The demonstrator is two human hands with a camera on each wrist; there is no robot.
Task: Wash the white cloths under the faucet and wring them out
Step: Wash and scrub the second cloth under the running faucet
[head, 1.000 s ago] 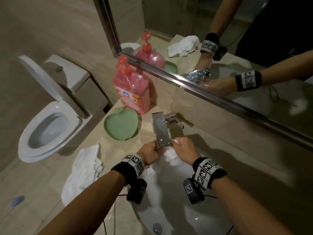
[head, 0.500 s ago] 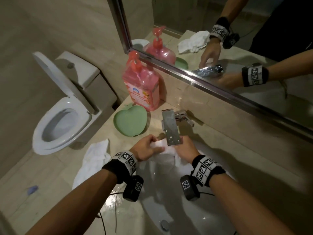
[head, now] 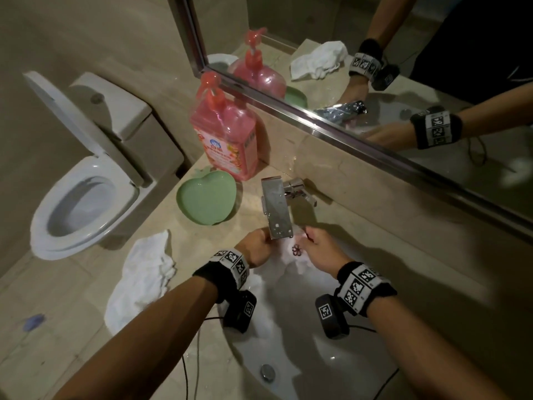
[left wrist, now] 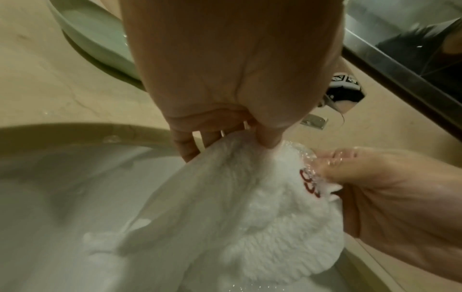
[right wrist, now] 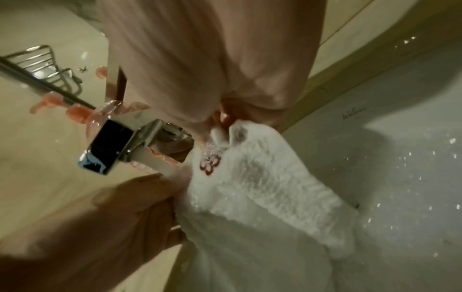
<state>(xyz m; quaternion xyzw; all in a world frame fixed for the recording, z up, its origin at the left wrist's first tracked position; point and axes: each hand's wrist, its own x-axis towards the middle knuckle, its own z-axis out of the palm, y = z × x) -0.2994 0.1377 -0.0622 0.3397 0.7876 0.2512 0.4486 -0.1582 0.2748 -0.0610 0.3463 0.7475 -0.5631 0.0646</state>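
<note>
Beige marble counter [head: 86, 284] surrounds a white sink [head: 302, 356]. Under the chrome faucet [head: 278, 212], left hand [head: 256, 251] and right hand [head: 323, 251] each pinch the top edge of a white cloth [left wrist: 250, 217], which is stretched left-right between them and hangs down into the basin. Another crumpled white cloth [head: 141, 281] lies left of the sink.

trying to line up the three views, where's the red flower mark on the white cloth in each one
Head: red flower mark in mid-frame, between the hands, just below the faucet.
Left wrist: right of centre, beside the right hand.
Right wrist: centre, right of the faucet.
Shared landmark: the faucet spout.
</note>
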